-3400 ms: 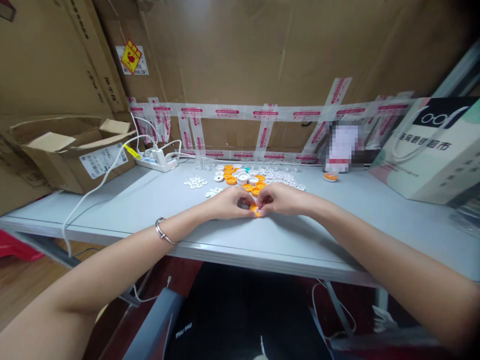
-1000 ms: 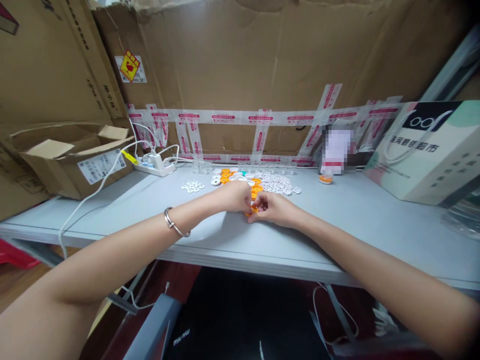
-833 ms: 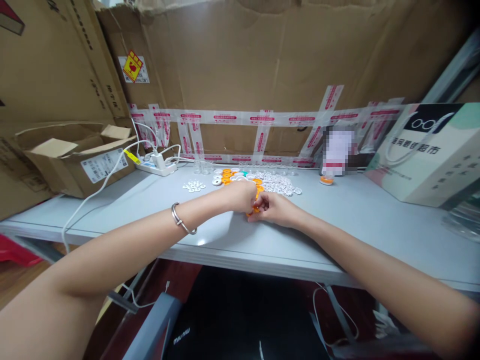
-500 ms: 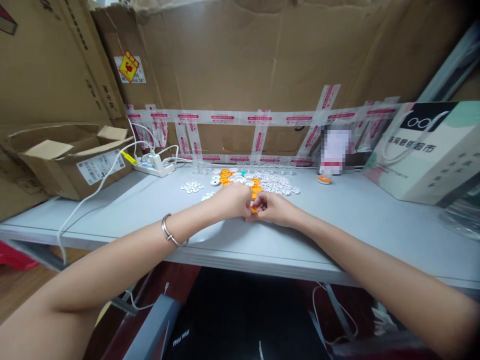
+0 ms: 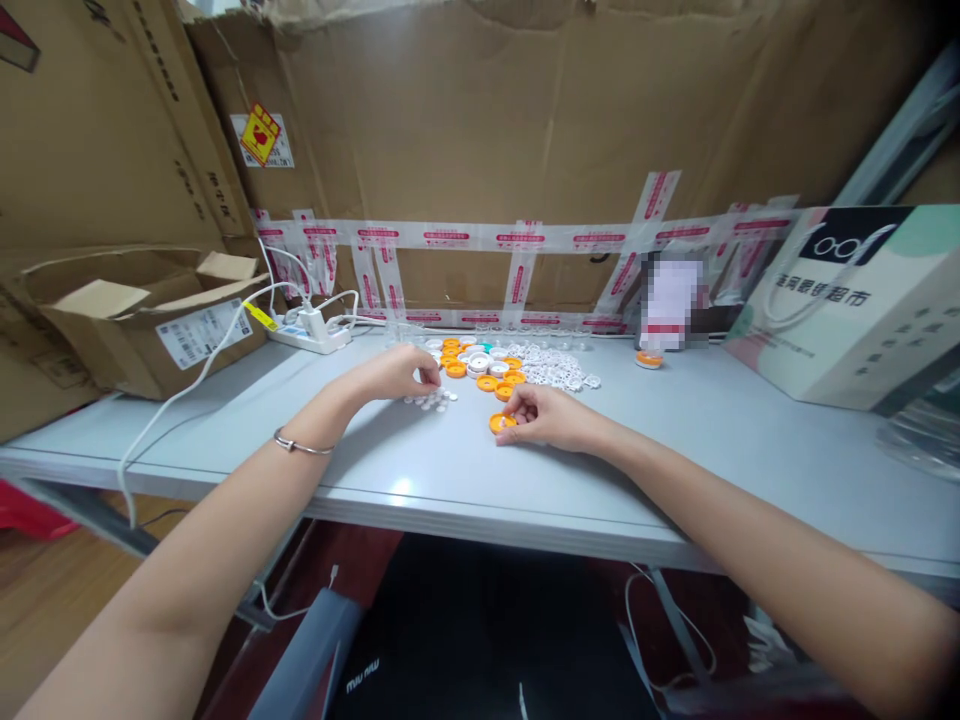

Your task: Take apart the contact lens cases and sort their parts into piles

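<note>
My right hand (image 5: 546,417) grips the rim of a round orange cap (image 5: 501,424) on the table, and a small white bit shows in the cap's middle. To its left, my left hand (image 5: 401,374) is over a small pile of little white pieces (image 5: 431,402). Its thumb and fingertips are pinched together at the pile's edge; whatever is between them is hidden. Behind both hands lie several orange caps (image 5: 487,383) and white caps (image 5: 478,364). Beside these is a heap of white ring-like parts (image 5: 551,366).
Clear plastic pieces (image 5: 405,333) line the table's back. On the left are a power strip (image 5: 319,338) with white cables and an open cardboard box (image 5: 142,320). On the right stand an orange-based piece (image 5: 649,359), a blurred-out upright object (image 5: 673,300) and a paper bag (image 5: 840,310).
My left hand has moved left, away from the orange cap and over to the little white pieces. My right hand stays in place on the cap.
</note>
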### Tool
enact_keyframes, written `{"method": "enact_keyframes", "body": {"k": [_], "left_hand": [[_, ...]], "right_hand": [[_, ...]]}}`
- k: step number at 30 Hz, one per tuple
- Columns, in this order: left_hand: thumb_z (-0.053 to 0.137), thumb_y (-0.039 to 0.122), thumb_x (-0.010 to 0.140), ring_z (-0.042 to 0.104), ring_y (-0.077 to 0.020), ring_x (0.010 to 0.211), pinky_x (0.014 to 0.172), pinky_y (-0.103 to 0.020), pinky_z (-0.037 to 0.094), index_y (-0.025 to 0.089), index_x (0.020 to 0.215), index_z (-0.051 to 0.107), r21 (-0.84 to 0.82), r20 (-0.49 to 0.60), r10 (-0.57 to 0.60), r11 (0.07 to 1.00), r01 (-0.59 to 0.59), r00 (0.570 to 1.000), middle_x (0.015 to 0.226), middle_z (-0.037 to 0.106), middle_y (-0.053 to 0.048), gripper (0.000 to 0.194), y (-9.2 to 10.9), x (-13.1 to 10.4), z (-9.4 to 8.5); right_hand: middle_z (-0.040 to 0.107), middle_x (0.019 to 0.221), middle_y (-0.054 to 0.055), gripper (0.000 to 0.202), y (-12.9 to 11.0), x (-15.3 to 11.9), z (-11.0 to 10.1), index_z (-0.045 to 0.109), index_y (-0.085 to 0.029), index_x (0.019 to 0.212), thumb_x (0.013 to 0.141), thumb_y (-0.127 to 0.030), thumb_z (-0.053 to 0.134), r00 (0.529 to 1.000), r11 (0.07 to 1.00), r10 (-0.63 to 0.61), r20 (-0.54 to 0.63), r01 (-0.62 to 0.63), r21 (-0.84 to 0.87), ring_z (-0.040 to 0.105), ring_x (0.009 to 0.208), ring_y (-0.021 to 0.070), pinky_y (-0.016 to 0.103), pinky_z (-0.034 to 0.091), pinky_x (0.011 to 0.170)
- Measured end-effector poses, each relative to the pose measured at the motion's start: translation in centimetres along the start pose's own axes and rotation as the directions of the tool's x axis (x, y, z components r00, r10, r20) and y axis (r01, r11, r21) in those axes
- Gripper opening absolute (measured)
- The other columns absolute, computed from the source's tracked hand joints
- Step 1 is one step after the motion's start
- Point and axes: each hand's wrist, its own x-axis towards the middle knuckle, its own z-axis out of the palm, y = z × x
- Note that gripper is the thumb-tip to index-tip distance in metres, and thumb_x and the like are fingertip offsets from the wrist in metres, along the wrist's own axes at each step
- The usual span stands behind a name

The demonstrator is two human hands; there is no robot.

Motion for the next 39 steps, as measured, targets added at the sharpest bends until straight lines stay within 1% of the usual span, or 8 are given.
{"method": "enact_keyframes", "body": {"k": [4,9,11,15,19,24,29,39], "left_hand": [[0.055,0.018,0.072,0.058,-0.0122,0.067,0.064,-0.021,0.04,0.015,0.074,0.067,0.085,-0.005,0.013,0.996,-0.013,1.0,0.075,0.068,-0.004,0.013,0.4,0.3,0.2],[0.056,0.022,0.073,0.057,-0.0114,0.066,0.063,-0.02,0.039,0.015,0.076,0.067,0.009,0.029,0.004,1.0,-0.004,1.0,0.074,0.068,-0.003,0.014,0.3,-0.1,-0.1],[0.057,0.023,0.074,0.057,-0.0114,0.067,0.064,-0.02,0.04,0.015,0.078,0.067,-0.036,-0.012,0.0,0.999,0.0,1.0,0.076,0.068,-0.003,0.014,0.7,-0.2,-0.1],[0.056,0.023,0.078,0.058,-0.0109,0.072,0.067,-0.02,0.042,0.015,0.082,0.066,-0.179,-0.124,0.069,0.98,-0.091,0.99,0.081,0.068,-0.003,0.014,3.5,0.5,0.4],[0.057,0.023,0.078,0.058,-0.0112,0.074,0.069,-0.021,0.042,0.015,0.084,0.067,-0.231,-0.032,0.229,0.945,-0.23,0.973,0.082,0.067,-0.004,0.014,6.8,1.9,1.1],[0.058,0.015,0.075,0.058,-0.0121,0.074,0.068,-0.021,0.04,0.016,0.082,0.068,-0.106,0.07,0.305,0.949,-0.297,0.95,0.079,0.067,-0.002,0.011,8.7,2.7,1.6],[0.055,0.019,0.08,0.058,-0.0159,0.08,0.071,-0.025,0.038,0.017,0.082,0.067,0.149,0.03,0.315,0.937,-0.316,0.948,0.08,0.067,-0.005,0.013,8.7,2.2,2.0],[0.047,0.021,0.087,0.054,-0.0164,0.07,0.065,-0.029,0.031,0.013,0.07,0.059,0.526,0.017,0.516,0.724,-0.447,0.856,0.07,0.064,-0.006,0.022,8.4,2.0,3.1]], "right_hand": [[0.049,0.06,-0.006,0.045,-0.1,-0.1,-0.1,0.052,-0.018,0.079,0.051,-0.045,0.074,1.0,1.0,-0.007,0.025,0.006,0.021,0.042,0.054,0.0095,0.023,0.03,0.05],[0.048,0.061,-0.005,0.043,-0.2,-0.2,-0.3,0.055,-0.017,0.085,0.055,-0.042,0.073,0.998,0.998,-0.022,0.06,0.019,0.052,0.042,0.055,0.0093,0.023,0.03,0.05],[0.047,0.062,-0.006,0.042,-0.3,-0.4,-0.5,0.056,-0.017,0.086,0.055,-0.041,0.073,0.997,0.998,-0.033,0.075,0.028,0.059,0.042,0.055,0.0092,0.023,0.031,0.051],[0.046,0.063,-0.006,0.041,-0.9,-0.8,-1.0,0.057,-0.017,0.089,0.057,-0.037,0.072,0.991,0.997,-0.051,0.127,0.042,0.068,0.041,0.057,0.0089,0.023,0.031,0.053],[0.045,0.064,-0.005,0.033,-1.2,-1.1,-1.4,0.057,-0.017,0.087,0.062,-0.034,0.069,0.983,0.995,-0.057,0.174,0.042,0.086,0.04,0.056,0.0082,0.023,0.031,0.052],[0.043,0.06,-0.006,0.027,-0.8,-0.8,-1.4,0.053,-0.017,0.072,0.061,-0.035,0.069,0.983,0.992,-0.085,0.165,0.067,0.108,0.038,0.054,0.0077,0.023,0.029,0.051],[0.045,0.06,-0.006,0.032,-0.7,-0.6,-1.3,0.058,-0.016,0.081,0.06,-0.036,0.07,0.981,0.993,-0.066,0.184,0.047,0.104,0.039,0.054,0.0079,0.022,0.029,0.05],[0.042,0.056,-0.008,0.031,-0.3,-0.3,-1.0,0.054,-0.016,0.072,0.055,-0.034,0.071,0.987,0.988,-0.067,0.143,0.045,0.149,0.038,0.052,0.0069,0.022,0.028,0.049]]}}
